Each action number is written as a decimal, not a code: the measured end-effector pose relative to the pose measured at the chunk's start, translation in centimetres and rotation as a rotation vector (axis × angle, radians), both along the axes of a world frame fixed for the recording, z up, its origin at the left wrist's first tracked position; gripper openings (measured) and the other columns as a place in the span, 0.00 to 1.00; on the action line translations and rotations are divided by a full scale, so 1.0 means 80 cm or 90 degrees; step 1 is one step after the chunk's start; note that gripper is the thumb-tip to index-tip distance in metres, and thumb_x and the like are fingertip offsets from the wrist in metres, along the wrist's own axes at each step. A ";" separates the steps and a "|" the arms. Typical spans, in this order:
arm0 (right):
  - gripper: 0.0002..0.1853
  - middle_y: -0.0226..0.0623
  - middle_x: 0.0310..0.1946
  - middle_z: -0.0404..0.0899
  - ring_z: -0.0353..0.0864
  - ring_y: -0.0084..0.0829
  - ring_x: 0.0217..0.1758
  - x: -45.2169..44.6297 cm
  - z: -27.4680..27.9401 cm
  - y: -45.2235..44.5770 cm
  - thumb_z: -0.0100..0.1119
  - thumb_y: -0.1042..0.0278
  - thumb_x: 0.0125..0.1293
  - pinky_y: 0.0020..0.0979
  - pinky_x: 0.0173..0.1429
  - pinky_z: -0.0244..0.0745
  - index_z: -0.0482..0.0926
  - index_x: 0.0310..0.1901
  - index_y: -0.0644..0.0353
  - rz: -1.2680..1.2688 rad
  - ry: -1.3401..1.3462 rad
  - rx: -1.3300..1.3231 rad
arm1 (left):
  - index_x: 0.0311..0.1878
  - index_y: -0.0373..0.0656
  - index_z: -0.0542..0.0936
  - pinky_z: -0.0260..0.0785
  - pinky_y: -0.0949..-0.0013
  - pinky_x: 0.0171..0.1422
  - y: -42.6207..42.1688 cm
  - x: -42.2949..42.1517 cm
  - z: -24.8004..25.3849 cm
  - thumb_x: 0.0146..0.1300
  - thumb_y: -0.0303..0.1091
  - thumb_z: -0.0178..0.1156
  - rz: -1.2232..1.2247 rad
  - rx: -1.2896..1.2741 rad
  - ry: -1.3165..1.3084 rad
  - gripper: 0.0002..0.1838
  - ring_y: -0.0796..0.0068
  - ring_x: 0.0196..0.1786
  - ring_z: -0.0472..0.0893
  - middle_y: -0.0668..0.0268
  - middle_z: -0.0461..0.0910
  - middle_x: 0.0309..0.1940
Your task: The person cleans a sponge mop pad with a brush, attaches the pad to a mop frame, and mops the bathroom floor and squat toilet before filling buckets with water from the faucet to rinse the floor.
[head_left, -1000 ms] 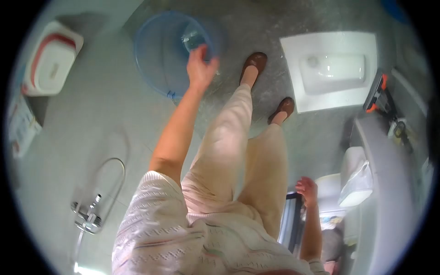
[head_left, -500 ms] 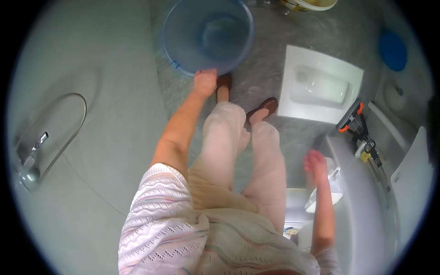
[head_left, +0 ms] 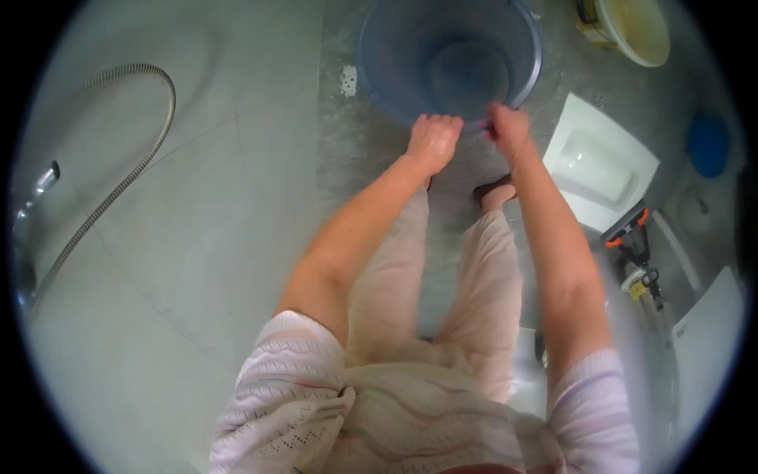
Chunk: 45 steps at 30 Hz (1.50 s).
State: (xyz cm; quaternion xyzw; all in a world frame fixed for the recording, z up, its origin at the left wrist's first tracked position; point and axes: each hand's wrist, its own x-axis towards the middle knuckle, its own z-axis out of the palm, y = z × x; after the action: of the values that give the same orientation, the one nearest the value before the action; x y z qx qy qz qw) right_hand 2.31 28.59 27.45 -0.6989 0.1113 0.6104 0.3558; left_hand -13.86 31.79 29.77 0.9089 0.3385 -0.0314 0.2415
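A large, see-through blue plastic tub stands at the top of the view, its opening tilted toward me. My left hand has its fingers wrapped over the near rim. Beside it, my right hand closes on the same rim a little farther right, slightly blurred. Some fingertips are hidden by the tub wall. Whether any water lies at the tub's bottom cannot be made out.
A white squat toilet is set in the grey floor at right. Beyond it are a cream bucket, a blue oval object and a squeegee with orange ends. A metal shower hose loops along the left wall.
My right hand has come up from low on the right to the tub's rim. The left hand still grips the rim. The view has shifted, and the tub appears farther right.
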 end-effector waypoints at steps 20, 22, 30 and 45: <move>0.21 0.33 0.35 0.76 0.77 0.24 0.32 -0.092 0.129 -0.288 0.52 0.60 0.59 0.22 0.30 0.69 0.67 0.52 0.60 0.114 0.001 -0.100 | 0.36 0.45 0.70 0.68 0.58 0.36 0.018 -0.161 -0.065 0.51 0.29 0.51 -0.037 0.055 0.239 0.07 0.64 0.36 0.77 0.63 0.75 0.33; 0.21 0.33 0.34 0.76 0.77 0.23 0.31 -0.081 0.147 -0.370 0.52 0.60 0.59 0.22 0.28 0.68 0.67 0.52 0.60 0.139 -0.015 -0.128 | 0.39 0.45 0.70 0.68 0.58 0.39 0.014 -0.161 -0.045 0.51 0.29 0.52 0.020 0.059 0.307 0.10 0.62 0.39 0.76 0.62 0.75 0.34; 0.13 0.34 0.30 0.76 0.76 0.26 0.27 -0.126 0.213 -0.579 0.49 0.66 0.60 0.27 0.25 0.69 0.69 0.46 0.60 0.109 -0.033 -0.135 | 0.47 0.44 0.74 0.66 0.58 0.49 0.000 -0.243 0.089 0.47 0.33 0.59 0.248 0.067 0.076 0.20 0.60 0.48 0.73 0.58 0.75 0.41; 0.11 0.37 0.22 0.73 0.76 0.33 0.20 -0.202 0.394 -0.778 0.45 0.73 0.54 0.30 0.18 0.67 0.69 0.41 0.61 0.028 -0.172 -0.241 | 0.40 0.27 0.73 0.63 0.67 0.28 0.277 -0.252 0.555 0.52 0.32 0.50 0.612 -0.008 -0.674 0.16 0.71 0.25 0.71 0.58 0.73 0.25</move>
State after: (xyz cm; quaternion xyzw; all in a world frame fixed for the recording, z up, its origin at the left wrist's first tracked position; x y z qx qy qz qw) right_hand -13.81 -33.66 59.00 -0.8305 0.1601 0.4873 0.2171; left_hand -34.02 53.98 74.20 0.5512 0.5387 0.5219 0.3655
